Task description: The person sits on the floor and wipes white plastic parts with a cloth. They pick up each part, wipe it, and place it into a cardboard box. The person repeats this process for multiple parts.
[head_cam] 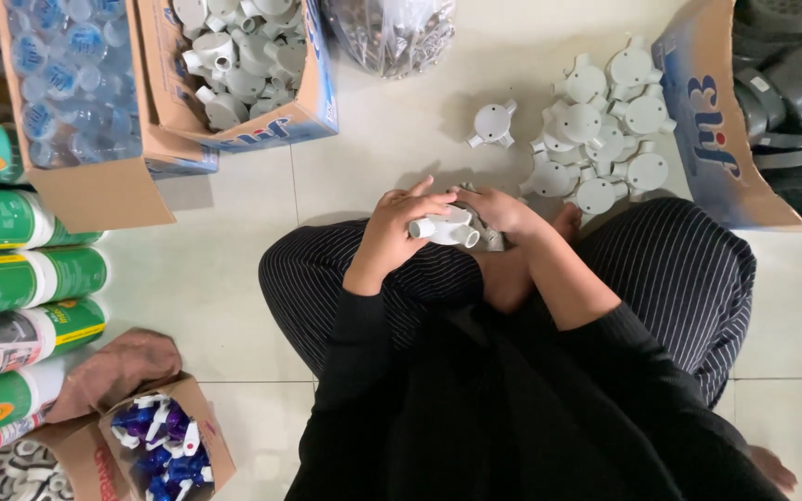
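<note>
Both hands are closing on one white plastic conduit junction box with stubby round outlets (446,227), which you are holding above your lap, between your knees. Your left hand (392,227) is wrapping its curled fingers around one end, while your right hand (501,210) is pinching the other side. You seem to be fitting or checking this piece. Beyond it, a heap of matching white fittings (601,130) is lying on the pale tiled floor (373,148), and a cardboard box of more fittings (243,65) is sitting further left.
</note>
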